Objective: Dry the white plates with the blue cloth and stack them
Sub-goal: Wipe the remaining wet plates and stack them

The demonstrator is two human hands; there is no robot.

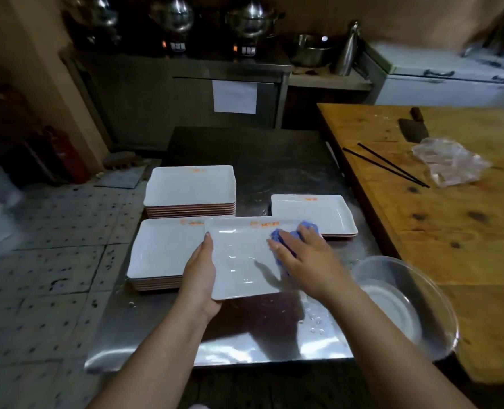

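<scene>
My left hand grips the left edge of a white rectangular plate, held above the steel table. On the plate's right part, my right hand presses a crumpled blue cloth with flat fingers. Water streaks shine on the plate's surface. Under its left side lies a stack of white plates. A taller stack stands behind that one. At the right rear sits a low stack of white plates.
The steel table is wet near its front edge. A steel basin with water sits at the right corner. The wooden table on the right carries a cleaver, chopsticks and a plastic bag. To the left is tiled floor.
</scene>
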